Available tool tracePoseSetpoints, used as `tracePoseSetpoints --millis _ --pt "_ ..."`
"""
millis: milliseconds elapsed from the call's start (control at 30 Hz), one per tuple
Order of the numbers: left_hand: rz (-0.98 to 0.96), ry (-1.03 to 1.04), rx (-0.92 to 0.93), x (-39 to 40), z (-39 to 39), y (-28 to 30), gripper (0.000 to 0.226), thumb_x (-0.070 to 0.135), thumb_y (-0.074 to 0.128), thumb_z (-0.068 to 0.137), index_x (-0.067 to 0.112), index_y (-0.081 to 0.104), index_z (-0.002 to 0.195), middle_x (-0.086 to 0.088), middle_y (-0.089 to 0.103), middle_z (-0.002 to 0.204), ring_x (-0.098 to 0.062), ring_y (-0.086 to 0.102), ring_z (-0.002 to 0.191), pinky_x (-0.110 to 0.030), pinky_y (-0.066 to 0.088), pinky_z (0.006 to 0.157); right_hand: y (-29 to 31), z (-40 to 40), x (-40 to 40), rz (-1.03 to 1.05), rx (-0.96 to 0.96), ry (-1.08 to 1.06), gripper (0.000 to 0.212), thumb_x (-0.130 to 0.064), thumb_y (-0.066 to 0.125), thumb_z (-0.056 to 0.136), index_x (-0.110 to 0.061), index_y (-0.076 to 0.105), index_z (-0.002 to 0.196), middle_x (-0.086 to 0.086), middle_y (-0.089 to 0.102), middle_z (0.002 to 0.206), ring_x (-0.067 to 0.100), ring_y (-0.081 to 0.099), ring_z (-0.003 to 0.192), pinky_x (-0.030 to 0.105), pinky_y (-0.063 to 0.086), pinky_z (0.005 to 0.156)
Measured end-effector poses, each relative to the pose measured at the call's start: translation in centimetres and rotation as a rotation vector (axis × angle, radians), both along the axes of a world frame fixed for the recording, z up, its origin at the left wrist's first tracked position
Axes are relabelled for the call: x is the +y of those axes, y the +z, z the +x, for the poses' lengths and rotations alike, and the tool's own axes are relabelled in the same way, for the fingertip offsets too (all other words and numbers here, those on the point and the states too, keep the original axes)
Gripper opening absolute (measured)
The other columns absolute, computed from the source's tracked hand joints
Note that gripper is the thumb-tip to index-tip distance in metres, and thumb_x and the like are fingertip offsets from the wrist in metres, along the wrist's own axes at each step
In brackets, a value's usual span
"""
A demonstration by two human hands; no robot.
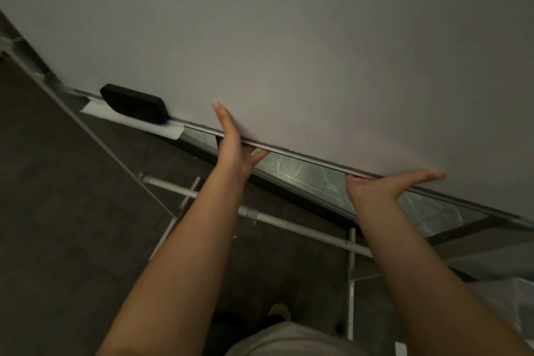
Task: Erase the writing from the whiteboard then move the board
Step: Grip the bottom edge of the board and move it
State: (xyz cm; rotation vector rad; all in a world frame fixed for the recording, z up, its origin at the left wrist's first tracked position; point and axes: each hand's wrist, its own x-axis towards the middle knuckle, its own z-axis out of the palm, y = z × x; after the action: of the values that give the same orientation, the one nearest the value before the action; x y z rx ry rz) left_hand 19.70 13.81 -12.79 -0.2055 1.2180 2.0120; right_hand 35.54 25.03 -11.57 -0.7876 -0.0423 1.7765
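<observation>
Now we grip the board (289, 37) by its lower edge; left hand (234, 150) and right hand (384, 185) pinch it (thumbs in front, fingers behind); the eraser (134, 107) rests on the tray (303, 170).

Whiteboard (289, 37) showing plain white, unmarked. Eraser (134, 107) at whiteboard's lower left looking black. Tray (303, 173) under whiteboard showing ribbed silver. Floor (57, 182) below whiteboard appearing dark grey-brown.
</observation>
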Motion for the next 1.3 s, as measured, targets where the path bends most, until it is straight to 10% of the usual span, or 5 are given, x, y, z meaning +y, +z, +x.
tracePoseSetpoints --millis 367,533,1300 --pt "-0.052 0.106 -0.001 -9.1 -8.8 0.9 0.079 0.082 0.025 0.083 0.03 0.042 0.141 0.0 0.053 0.139 -0.026 0.052 0.127 -0.046 0.052 0.076 0.9 -9.9 -7.3 -0.026 -0.08 0.212 0.077 -0.079 0.023 0.086 -0.033 0.032 0.148 -0.001 0.039 0.15 0.026 0.042 0.134 0.046 0.042 0.098" --pt "-0.061 0.152 -0.015 -13.4 -13.1 0.9 0.082 0.083 0.024 0.083 0.028 0.04 0.143 -0.002 0.051 0.143 -0.029 0.051 0.128 -0.054 0.046 0.097 0.7 -14.7 -10.9 -0.004 -0.126 0.287 0.08 -0.08 0.021 0.086 -0.034 0.024 0.151 -0.002 0.029 0.155 0.027 0.032 0.14 0.053 0.034 0.107" --pt "-0.084 0.336 -0.028 -29.7 -28.3 1.6 0.084 0.083 0.026 0.082 0.027 0.037 0.144 -0.003 0.047 0.146 -0.028 0.048 0.131 -0.048 0.049 0.079 0.0 -33.8 -24.2 -0.007 -0.096 0.424 0.083 -0.085 0.036 0.078 -0.031 0.043 0.141 -0.002 0.049 0.143 0.024 0.05 0.127 0.052 0.037 0.109"
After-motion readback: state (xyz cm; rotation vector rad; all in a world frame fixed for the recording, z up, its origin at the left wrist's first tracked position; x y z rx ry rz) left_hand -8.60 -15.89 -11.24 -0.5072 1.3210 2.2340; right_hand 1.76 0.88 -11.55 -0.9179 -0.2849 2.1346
